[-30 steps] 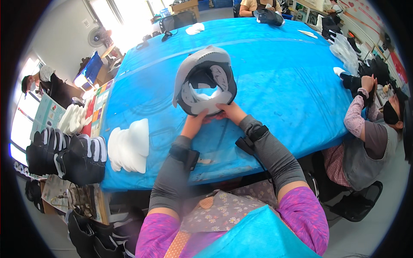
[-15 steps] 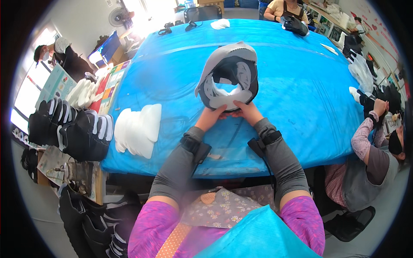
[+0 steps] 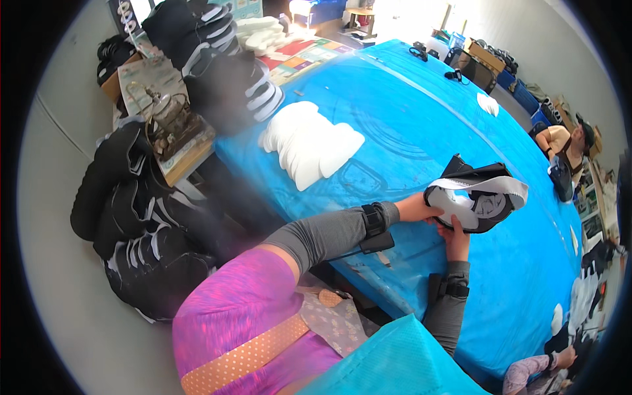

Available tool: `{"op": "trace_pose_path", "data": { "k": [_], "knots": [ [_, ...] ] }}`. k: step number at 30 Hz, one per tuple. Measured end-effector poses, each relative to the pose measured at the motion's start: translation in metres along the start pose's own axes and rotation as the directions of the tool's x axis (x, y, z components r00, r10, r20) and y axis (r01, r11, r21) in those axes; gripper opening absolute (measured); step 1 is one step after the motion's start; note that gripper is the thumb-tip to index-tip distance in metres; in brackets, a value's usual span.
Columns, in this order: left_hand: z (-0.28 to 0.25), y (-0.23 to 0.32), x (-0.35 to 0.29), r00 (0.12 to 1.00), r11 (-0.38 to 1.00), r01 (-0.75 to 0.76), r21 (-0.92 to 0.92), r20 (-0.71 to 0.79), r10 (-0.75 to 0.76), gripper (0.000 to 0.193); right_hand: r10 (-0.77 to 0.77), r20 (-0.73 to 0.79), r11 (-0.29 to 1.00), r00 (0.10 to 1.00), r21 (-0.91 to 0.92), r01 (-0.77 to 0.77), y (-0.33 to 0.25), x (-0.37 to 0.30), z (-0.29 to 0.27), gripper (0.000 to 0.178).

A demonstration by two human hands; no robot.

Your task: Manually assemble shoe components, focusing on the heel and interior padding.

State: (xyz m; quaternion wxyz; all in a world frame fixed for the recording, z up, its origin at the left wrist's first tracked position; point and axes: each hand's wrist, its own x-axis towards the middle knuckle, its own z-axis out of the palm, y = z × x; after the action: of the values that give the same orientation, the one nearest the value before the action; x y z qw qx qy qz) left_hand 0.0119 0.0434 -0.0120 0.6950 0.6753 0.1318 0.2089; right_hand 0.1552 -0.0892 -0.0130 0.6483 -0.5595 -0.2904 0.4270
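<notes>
Both of my hands hold a black, white and grey shoe upper point(image 3: 484, 172) over the blue-covered table point(image 3: 388, 263). A smooth white pad point(image 3: 454, 207) lies along its near edge, by my thumbs. My left hand point(image 3: 420, 207) grips the left end of that edge. Just below and to its right, my right hand point(image 3: 455, 242) pinches the same edge with the thumb up. Fingers underneath the upper are partly hidden. The upper's opening faces me, showing a grey-white lining inside.
A fanned stack of white pads point(image 3: 313, 141) lies on the table to the left. Black uppers point(image 3: 220, 82) are piled at the table's left corner, with more black uppers point(image 3: 158, 263) below. One person point(image 3: 569, 141) sits across the table; another person's hand point(image 3: 565, 357) shows at lower right.
The view has swung left, so the table and stacks appear rotated and shifted. Both hands still grip the upper, which now sits right of centre, tilted differently.
</notes>
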Motion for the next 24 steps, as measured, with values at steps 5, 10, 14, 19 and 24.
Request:
{"op": "trace_pose_path", "data": {
  "k": [5,10,14,19,24],
  "knots": [
    [0.0,-0.003,-0.004,0.997,0.999,-0.049,-0.012,-0.06,0.049,0.027,0.016,-0.031,1.0,0.999,0.009,-0.016,0.002,0.004,0.006,0.032],
    [0.004,-0.006,0.0,0.999,0.998,-0.035,-0.046,-0.043,0.033,0.026,0.008,-0.022,0.999,1.0,0.036,-0.007,0.001,0.003,0.001,0.033],
    [0.0,-0.008,0.002,0.999,0.999,0.027,-0.033,0.03,-0.026,0.029,0.032,-0.055,0.998,0.998,0.048,-0.029,-0.002,0.001,0.005,0.035],
    [0.005,-0.003,0.0,1.0,0.999,-0.005,-0.054,-0.018,0.004,0.026,0.018,-0.04,0.999,0.999,0.045,-0.016,-0.005,-0.002,0.008,0.036],
    [0.006,-0.005,-0.001,0.999,0.997,-0.003,-0.08,-0.033,0.0,0.025,0.016,-0.046,0.999,0.999,0.043,-0.014,-0.007,-0.004,0.011,0.036]
  ]
}}
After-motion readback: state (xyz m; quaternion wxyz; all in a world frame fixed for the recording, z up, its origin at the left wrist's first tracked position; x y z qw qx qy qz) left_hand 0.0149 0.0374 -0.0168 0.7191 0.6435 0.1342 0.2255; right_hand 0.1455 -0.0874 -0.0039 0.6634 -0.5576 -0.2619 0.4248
